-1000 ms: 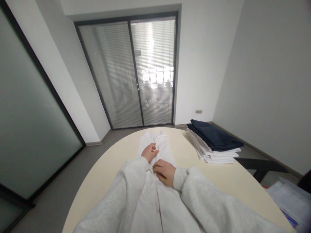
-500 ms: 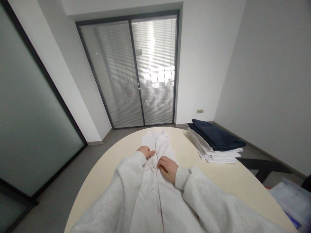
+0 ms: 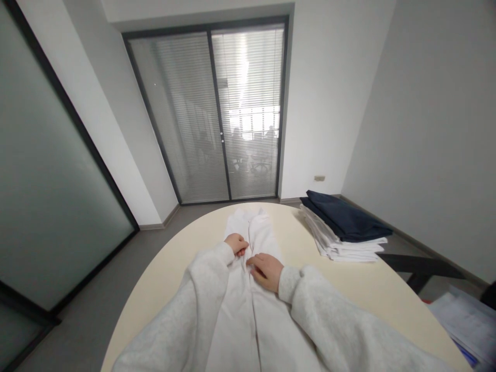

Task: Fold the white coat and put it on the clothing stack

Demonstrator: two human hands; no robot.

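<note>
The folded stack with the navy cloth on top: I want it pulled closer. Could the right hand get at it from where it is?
Probably yes. The right hand rests on the white garment, and only bare table lies between it and the stack.

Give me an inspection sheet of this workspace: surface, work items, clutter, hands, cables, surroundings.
Surface: rounded cream table, bare to the left of the garment.
Work items: white garment lying lengthwise down the middle of the table, away from the person.
Clutter: stack of folded white cloth topped by folded navy cloth, on the table's right side; papers at the lower right edge.
Hands: left hand curled on the garment; right hand on the garment beside it, fingers bent; whether either pinches fabric cannot be told.
Cables: nothing seen.
Surroundings: sliding glass doors with blinds ahead, frosted glass partition left, wall socket, grey floor.
</note>
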